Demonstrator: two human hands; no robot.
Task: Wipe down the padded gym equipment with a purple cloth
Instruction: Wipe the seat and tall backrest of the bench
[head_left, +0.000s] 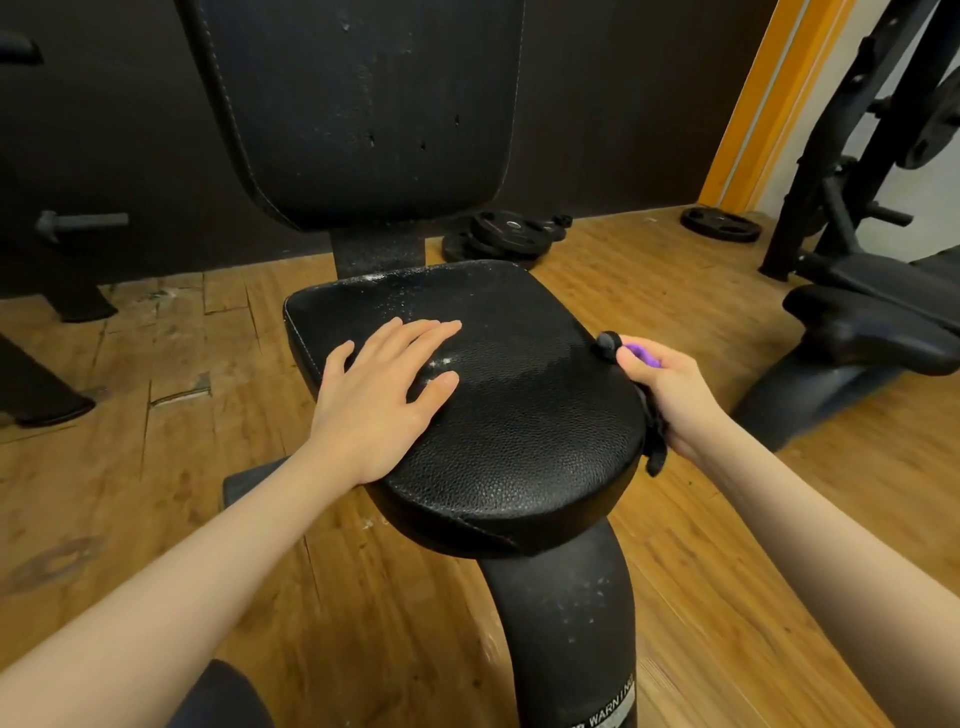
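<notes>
Nearest the camera, your two bare forearms reached over one black padded seat (519, 395). Your left hand (379, 395) lay flat on it, fingers straight, holding nothing. Your right hand (670, 400) was curled at the seat's right edge, gripping the purple cloth (641, 354), mostly hidden in the fist. White specks dusted the seat's far half. Beyond stood one upright back pad (363, 104). Weight plates (506, 234) lay on the wooden floor (649, 291); I could not count them.

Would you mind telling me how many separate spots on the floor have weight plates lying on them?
2. One pile of plates lies behind the seat, just right of the backrest; a single plate lies farther right, near the orange door frame. The equipment may hide others.
</notes>
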